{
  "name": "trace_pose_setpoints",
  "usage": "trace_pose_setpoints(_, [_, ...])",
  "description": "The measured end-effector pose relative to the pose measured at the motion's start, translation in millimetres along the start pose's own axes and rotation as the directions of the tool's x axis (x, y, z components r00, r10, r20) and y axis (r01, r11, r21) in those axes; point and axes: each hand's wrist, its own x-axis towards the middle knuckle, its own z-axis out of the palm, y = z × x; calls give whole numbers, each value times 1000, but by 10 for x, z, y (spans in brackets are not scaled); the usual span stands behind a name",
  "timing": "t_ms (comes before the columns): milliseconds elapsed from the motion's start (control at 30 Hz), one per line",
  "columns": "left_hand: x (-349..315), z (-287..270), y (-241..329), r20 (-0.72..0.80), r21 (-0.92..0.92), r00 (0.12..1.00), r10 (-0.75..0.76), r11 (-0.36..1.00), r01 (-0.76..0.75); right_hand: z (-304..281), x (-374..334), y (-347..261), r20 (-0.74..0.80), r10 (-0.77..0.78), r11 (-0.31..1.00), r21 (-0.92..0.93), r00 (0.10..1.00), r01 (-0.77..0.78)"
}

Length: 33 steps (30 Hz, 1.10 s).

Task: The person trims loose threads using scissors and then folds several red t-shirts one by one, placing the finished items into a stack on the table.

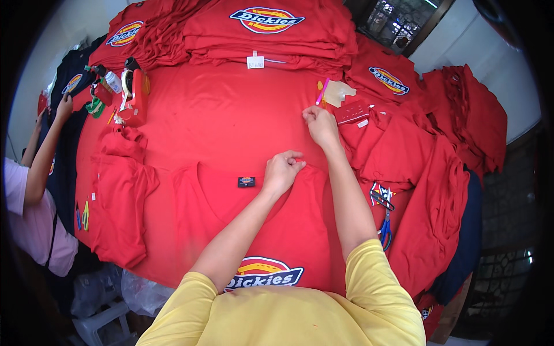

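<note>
A red shirt (pixel 231 225) lies spread in front of me, with a dark neck label (pixel 246 182) and a colourful oval chest print. My left hand (pixel 281 173) is closed at the shirt's right shoulder edge, its thumb and fingers pinching the fabric. Farther up and to the right, my right hand (pixel 321 125) hangs over the red-covered table with fingertips pinched together. What they hold, if anything, is too small to make out. Just beyond it are a pink pen (pixel 322 91) and a torn beige paper piece (pixel 338 93).
Folded red shirts (pixel 271 43) are piled at the back. Loose red garments (pixel 421 179) and blue-handled scissors (pixel 385 228) lie at right. To the left are a red tape dispenser (pixel 137 95), a bunched red garment (pixel 118 196) and yellow snips (pixel 86 215). Another person (pixel 34 202) handles dark fabric.
</note>
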Motion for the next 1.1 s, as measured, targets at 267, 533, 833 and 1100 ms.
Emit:
trace_pose_setpoints(267, [45,37,-194,-2,-352,999,-52,935,48,-424,-1161,-82,-17,-56,995,76,998,57])
trace_pose_setpoints(533, [82,-204,-35,254,-506,951,-178,813,287,-1300,-2130,1045,-280,210,749,-570,937,-338])
trace_pose_setpoints(833, [53,-221,154,93,92,978,186,977,-194,-1284,-2070,693,-195,122,972,220,973,-78])
trace_pose_setpoints(1100, [-12,-244,245,130,-160,984,119,982,-98,-416,-1625,-201,-100,-133,975,-194,986,112])
